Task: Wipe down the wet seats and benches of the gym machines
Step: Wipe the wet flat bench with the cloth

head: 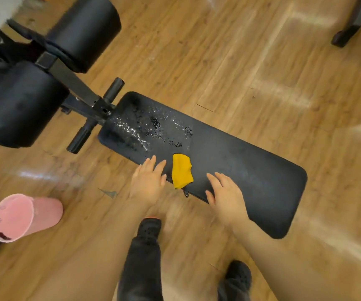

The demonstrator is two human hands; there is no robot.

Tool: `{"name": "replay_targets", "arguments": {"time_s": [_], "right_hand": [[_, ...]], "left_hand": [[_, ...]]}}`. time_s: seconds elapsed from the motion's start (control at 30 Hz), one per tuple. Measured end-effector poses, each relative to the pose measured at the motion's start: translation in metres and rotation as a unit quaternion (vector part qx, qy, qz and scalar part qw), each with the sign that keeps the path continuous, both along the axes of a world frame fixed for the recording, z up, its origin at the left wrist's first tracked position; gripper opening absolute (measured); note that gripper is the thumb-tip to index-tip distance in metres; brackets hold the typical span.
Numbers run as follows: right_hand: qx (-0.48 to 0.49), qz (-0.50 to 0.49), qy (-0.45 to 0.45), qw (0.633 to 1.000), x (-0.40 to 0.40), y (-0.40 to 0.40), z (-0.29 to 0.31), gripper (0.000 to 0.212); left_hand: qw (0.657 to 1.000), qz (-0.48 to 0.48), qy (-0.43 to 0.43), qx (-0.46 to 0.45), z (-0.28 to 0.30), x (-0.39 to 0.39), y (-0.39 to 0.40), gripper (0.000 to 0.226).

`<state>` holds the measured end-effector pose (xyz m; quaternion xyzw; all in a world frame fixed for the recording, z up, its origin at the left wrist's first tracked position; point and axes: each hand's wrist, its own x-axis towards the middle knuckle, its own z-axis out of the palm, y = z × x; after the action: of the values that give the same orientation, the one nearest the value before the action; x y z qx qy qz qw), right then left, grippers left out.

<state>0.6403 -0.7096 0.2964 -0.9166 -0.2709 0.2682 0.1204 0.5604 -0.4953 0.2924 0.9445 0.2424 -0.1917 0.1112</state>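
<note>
Wood-plank floor [229, 61] fills most of the view, glossy, with pale light reflections at right and lower left. Pink cup-like container [23, 216] on the floor at lower left, seen tilted, open end toward the camera, small dark mark near its rim. Dark chair or machine foot [347, 33] at the top right corner, resting on the floor, mostly cut off. Person's legs in dark trousers [142, 263] at bottom centre; dark perforated clog-type shoe [238, 276] at lower right of them, a second similar shoe [150, 229] further up with a pink edge at its toe. Small dark scuff on the floor [109, 192] near the pink container.
</note>
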Motion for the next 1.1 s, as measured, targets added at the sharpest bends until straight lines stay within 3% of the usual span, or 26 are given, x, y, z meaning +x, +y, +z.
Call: {"name": "replay_targets", "arguments": {"time_s": [0.3,0.43,0.57,0.77,1.1], "right_hand": [[0.014,0.019,-0.033,0.999,-0.002,0.108,-0.088,0.056],[-0.016,0.060,-0.075,0.995,-0.008,0.111,-0.111,0.062],[-0.011,0.007,-0.124,0.992,-0.025,0.110,-0.124,0.049],[-0.071,0.014,-0.176,0.982,-0.025,0.116,-0.132,0.057],[-0.015,-0.207,-0.246,0.947,0.123,0.152,-0.151,0.054]], "left_hand": [[0.996,-0.093,-0.015,-0.001,-0.075,0.041,0.089,0.054],[0.986,-0.133,-0.097,0.000,-0.104,0.056,0.108,0.054],[0.976,-0.163,-0.144,0.007,-0.122,0.070,0.120,0.053],[0.977,-0.151,-0.152,0.007,-0.142,0.069,0.117,0.049],[0.978,-0.146,-0.146,0.028,-0.148,0.067,0.114,0.052]]}}
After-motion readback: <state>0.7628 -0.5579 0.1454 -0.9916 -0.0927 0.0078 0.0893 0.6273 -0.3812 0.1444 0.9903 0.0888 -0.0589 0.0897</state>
